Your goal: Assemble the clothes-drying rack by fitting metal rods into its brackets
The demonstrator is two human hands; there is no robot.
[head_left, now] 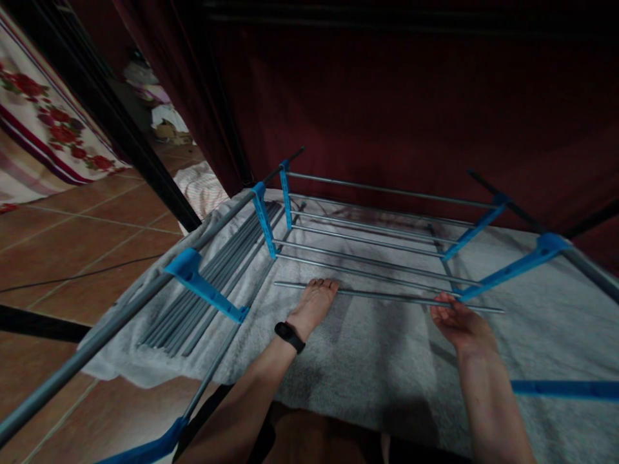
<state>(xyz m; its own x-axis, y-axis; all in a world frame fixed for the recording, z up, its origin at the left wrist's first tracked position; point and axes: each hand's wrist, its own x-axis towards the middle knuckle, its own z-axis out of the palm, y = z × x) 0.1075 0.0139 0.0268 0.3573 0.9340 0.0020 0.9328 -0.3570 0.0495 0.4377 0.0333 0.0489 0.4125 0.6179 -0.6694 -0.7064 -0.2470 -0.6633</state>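
Observation:
A loose thin grey metal rod (382,296) lies crosswise in front of me, over the grey blanket. My left hand (319,301) is closed over it from above, a short way from its left end. Near the right end, my right hand (453,317) grips the same rod with thumb and fingers. Beyond it stands a partly built rack, with several cross rods (377,229) held between blue plastic brackets. A blue bracket (512,265) rises just past my right hand. To the left, another blue bracket (207,291) has no cross rod in it.
Several loose grey rods (213,277) lie bundled on the left of the blanket (358,361). A thick rack tube (97,351) slants along the left side. A blue bar (565,389) shows at the lower right. Behind the rack hangs a dark red curtain (387,116).

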